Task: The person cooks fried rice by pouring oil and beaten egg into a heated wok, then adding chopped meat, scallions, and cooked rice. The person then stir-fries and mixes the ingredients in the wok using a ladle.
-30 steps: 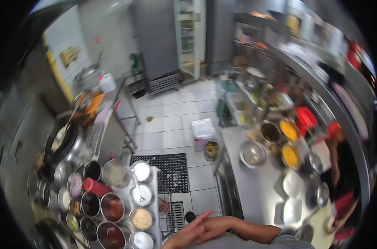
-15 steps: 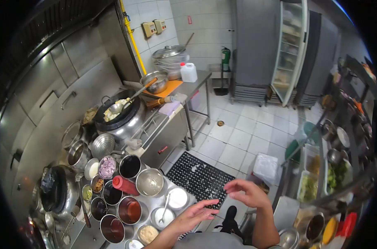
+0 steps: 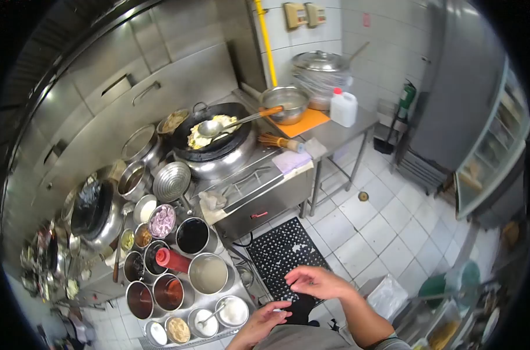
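My left hand point(image 3: 264, 324) is low in the view, just right of the seasoning containers, with its fingers stretched and nothing in them. Above and to its right is my right hand point(image 3: 320, 283), fingers loosely bent and apart, also holding nothing. The hands do not touch. Nearest my left hand are a bowl of white powder point(image 3: 233, 311) and another white-filled bowl point(image 3: 202, 325) with a spoon point(image 3: 212, 315) in it. Farther off, a black wok point(image 3: 236, 140) on the range contains pale yellow-white food point(image 3: 196, 140). A ladle point(image 3: 211, 128) rests in it, its wooden-ended handle pointing right.
Several sauce pots surround a red squeeze bottle point(image 3: 173, 261). A perforated strainer point(image 3: 172, 181) lies beside the range. Beyond the wok stand a metal bowl point(image 3: 285, 105), a white jug point(image 3: 343, 109) and a lidded pot point(image 3: 320, 61). A black mat point(image 3: 285, 248) covers some floor tiles.
The view has swung left toward the range, so the wok and containers appear farther right. My hands stay empty and have shifted lower, my right hand leftward in the picture.
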`<state>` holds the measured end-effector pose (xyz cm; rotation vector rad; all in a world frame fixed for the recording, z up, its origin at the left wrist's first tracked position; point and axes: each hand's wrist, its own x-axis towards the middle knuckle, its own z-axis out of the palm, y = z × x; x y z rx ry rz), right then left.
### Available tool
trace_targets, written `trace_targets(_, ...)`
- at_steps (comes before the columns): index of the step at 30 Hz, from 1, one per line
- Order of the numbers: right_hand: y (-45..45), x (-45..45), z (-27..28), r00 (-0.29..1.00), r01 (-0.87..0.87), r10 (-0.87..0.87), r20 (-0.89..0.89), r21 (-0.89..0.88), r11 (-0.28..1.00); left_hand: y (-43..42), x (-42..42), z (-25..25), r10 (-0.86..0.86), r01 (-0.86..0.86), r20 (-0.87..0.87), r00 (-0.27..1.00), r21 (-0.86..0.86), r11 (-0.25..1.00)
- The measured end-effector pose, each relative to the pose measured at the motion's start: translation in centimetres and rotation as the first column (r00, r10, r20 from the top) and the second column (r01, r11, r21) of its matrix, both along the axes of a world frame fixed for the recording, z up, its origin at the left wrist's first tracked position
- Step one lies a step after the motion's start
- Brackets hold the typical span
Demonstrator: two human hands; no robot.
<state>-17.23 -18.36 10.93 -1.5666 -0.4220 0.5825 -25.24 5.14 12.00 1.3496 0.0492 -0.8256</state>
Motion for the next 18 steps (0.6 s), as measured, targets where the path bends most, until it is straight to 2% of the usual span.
trace_targets(2, 0.8, 3.5, 0.4, 0.994, -0.093, 0.103, 0.046, -0.184, 0.979, -1.2, 2.6, -0.6, 0.08, -0.081, -0.034, 0.996, -0.018, 0.997)
trace_targets(3, 0.7, 4.9, -1.5, 0.992, -0.09, 0.105, 0.072, -0.188, 0.978, -1.8, 4.3, -1.5, 0.145, -0.149, -0.077, 0.986, -0.053, 0.987)
trace_targets(5, -0.6, 7.4, -3.0, 0.994, -0.094, 0.108, 0.021, -0.359, 0.929, -3.1, 7.6, -4.2, 0.271, -0.296, -0.185, 0.945, -0.126, 0.947)
trace_targets(8, -4.6, 11.2, -2.2, 0.988, -0.151, 0.15, -0.043, -0.501, 0.852, -4.6, 13.5, -6.5, 0.34, -0.403, -0.294, 0.893, -0.187, 0.896)
trace_targets(11, -9.8, 14.9, -5.5, 0.992, -0.004, -0.04, -0.123, -0.333, 0.943, -5.2, 18.7, -10.3, 0.367, -0.49, -0.395, 0.842, -0.279, 0.826)
trace_targets(13, -9.5, 17.8, -2.4, 0.958, 0.123, -0.199, -0.207, -0.33, 0.936, -5.0, 22.5, -12.6, 0.367, -0.548, -0.496, 0.787, -0.287, 0.785)
trace_targets(15, -8.9, 21.2, -2.0, 0.93, 0.244, -0.296, -0.216, -0.235, 0.941, -4.4, 26.3, -17.8, 0.375, -0.633, -0.605, 0.702, -0.288, 0.718)
trace_targets(18, -7.2, 27.7, -1.4, 0.914, 0.344, -0.361, -0.183, -0.121, 0.931, -3.1, 32.1, -26.8, 0.549, -0.761, -0.598, 0.584, -0.167, 0.627)
